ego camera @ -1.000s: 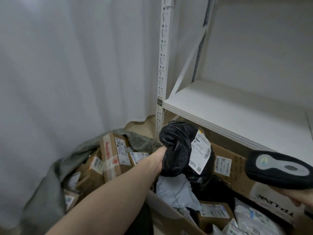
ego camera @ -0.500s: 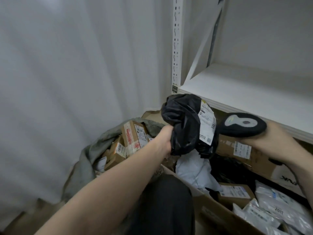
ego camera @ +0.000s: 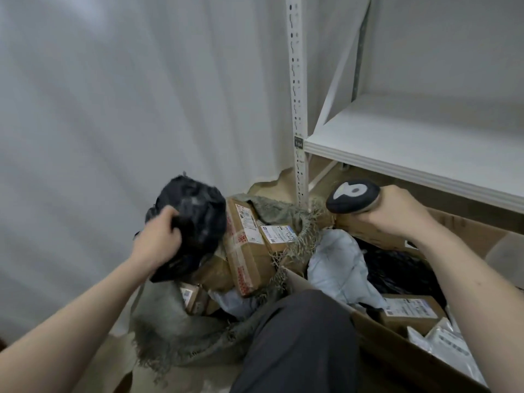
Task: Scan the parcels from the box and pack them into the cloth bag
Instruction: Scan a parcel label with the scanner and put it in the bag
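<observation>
My left hand (ego camera: 158, 239) grips a black plastic parcel (ego camera: 192, 222), fingers curled into its crumpled film, holding it over the open mouth of the cloth bag (ego camera: 175, 330) — above the parcels already there, not yet let go. My right hand (ego camera: 397, 211) is wrapped round the handle of the scanner (ego camera: 353, 195), which is held near the far wall of the box (ego camera: 377, 333), apart from the black parcel.

Status of the bag: it holds several items. A taped brown carton (ego camera: 246, 251) stands tilted at its centre, a smaller labelled carton (ego camera: 279, 234) lies just beside it, and more labelled cartons and a pale pouch show lower down. The frayed rim is slumped open.

Status of the box: work remains. A grey mailer (ego camera: 340, 265) lies at its near-left end, dark film parcels sit behind it, a labelled brown carton (ego camera: 411, 310) lies to the right, and white pouches (ego camera: 448, 347) fill the near corner.

Judgement — the task is partly done. The parcel in hand appears ready for packing; no label is visible on it from here, so I cannot confirm the scan. A good part of the box is yet to be scanned and moved.
</observation>
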